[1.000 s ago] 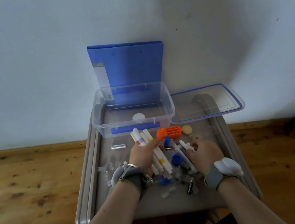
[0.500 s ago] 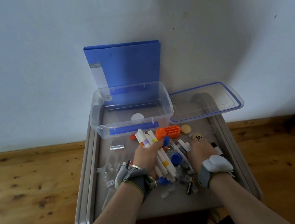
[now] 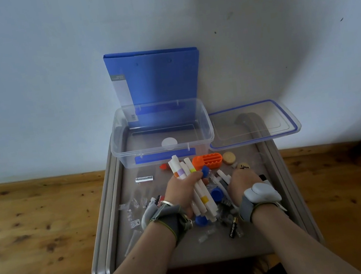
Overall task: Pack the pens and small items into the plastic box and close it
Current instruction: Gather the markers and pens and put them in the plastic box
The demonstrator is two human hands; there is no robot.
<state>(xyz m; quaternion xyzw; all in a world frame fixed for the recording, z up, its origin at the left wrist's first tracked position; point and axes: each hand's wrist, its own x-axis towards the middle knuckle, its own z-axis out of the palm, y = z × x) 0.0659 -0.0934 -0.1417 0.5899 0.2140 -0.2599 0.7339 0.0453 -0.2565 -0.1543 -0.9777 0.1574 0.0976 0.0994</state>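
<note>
the left hand (image 3: 182,191) grips a bundle of marker pens (image 3: 188,167) pointing lengthwise at the open plastic box (image 3: 116,146) just ahead, while what the right hand (image 3: 241,181) holds cannot be told.

You have one view only: a wide-angle camera on your head, looking forward and steeply down onto the small grey worktop (image 3: 205,251) from close above. Your left hand (image 3: 185,194) and right hand (image 3: 241,184) sit mid-frame. It faces the pale painted wall (image 3: 48,62).
</note>
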